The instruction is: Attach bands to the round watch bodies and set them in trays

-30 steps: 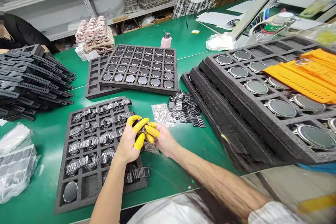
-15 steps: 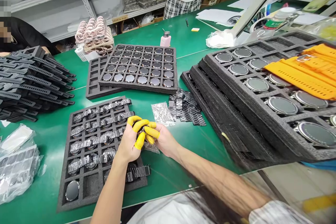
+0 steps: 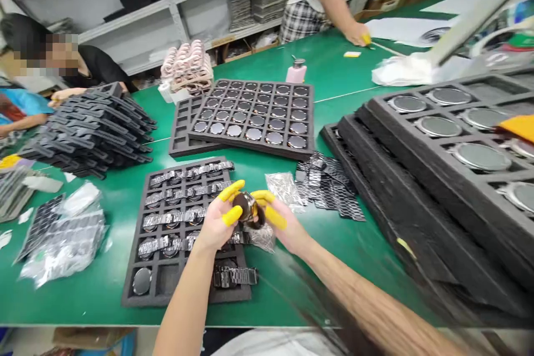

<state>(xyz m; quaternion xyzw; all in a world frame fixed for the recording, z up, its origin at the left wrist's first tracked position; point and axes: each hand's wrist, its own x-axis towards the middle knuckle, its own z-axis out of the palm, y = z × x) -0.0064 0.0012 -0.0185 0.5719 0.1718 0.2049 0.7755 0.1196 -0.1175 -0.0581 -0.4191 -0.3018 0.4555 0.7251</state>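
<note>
Between my two hands is a dark round watch point(image 3: 245, 206), tilted, with part of a band showing at its right side. My left hand point(image 3: 217, 221) pinches it at the left edge, yellow finger cots on the fingertips. From the right, my right hand point(image 3: 285, 223), also in yellow finger cots, grips the band side. Under and beside my left hand lies a dark foam tray point(image 3: 167, 278) of watches, many with black metal link bands. One bare watch face point(image 3: 142, 281) sits in its near left corner. Small bags of metal pins point(image 3: 284, 189) lie just beyond my right hand.
Loose black link bands point(image 3: 329, 183) lie by a tall stack of foam trays point(image 3: 400, 222) on the right. Behind stands another tray of watch faces point(image 3: 254, 114). Black straps point(image 3: 92, 128) are piled left, near a seated person point(image 3: 100, 67). Another person point(image 3: 317, 0) reaches across the table.
The view has swung left. My fingers have spread from a tight cluster, uncovering the watch. The person at the back has lowered a hand to the table.
</note>
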